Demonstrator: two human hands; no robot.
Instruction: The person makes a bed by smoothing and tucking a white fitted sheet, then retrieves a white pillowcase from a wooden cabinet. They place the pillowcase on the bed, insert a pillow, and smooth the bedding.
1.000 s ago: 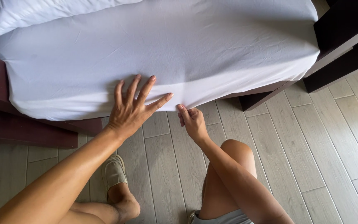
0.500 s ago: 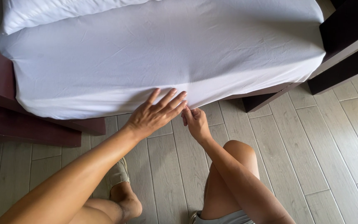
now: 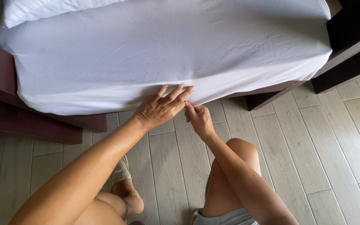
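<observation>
White cotton sheet (image 3: 167,54) is stretched over the mattress and hangs down its near side, its lower hem running along the edge of the dark red-brown bed frame (image 3: 30,121). The left hand (image 3: 159,110) lies flat against that hanging side, fingers spread and straight, fingertips pressed to the cloth right at the hem; its grip is apart and clamps nothing. Just beside it, touching or nearly touching the left fingertips, the right hand (image 3: 198,118) has its thumb and first fingers pinched together at the hem, and its grip appears clamped on a small fold of the sheet, though the fold itself is too small to see clearly. A white pillow (image 3: 51,8) sits at the far left corner of the bed, and a dark piece of furniture (image 3: 351,37) stands close against the right end. The person crouches on the pale plank floor (image 3: 321,146), one knee raised, one sandalled foot (image 3: 119,173) tucked back. As for what could go wrong, I judge the pinch to be slight: if the right fingers pull hard on so little cloth, the hem may slip free and slacken. Creases fan across the top toward the right corner, so a tug here could drag those wrinkles further or draw the corner off the mattress. The crouch also looks unsteady, and leaning on the soft mattress side could tip the balance forward.
</observation>
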